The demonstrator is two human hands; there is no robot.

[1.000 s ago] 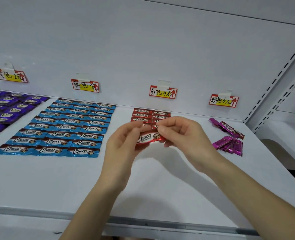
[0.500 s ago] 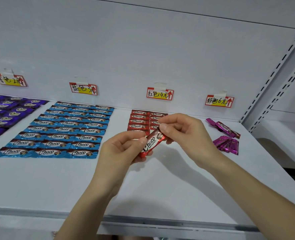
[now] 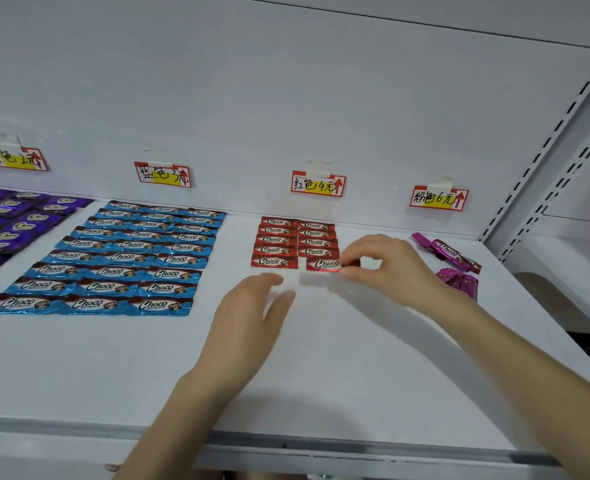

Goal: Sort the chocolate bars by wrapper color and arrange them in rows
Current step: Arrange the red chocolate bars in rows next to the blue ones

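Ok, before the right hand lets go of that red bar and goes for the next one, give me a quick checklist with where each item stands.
1. Red-wrapped Choco bar at the front of the right column of the red group: ok.
2. Bar lying flat and in line with its neighbour: not ok, right edge looks lifted and it sits slightly askew.
3. Right hand grip released: not ok, fingertips pinch the bar's right end.
4. Left hand clear of the rows: ok, open and holding nothing.
5. Printed side up: ok, logo readable.
6. Loose pink foil-wrapped bars sorted: not ok, lying in a heap.
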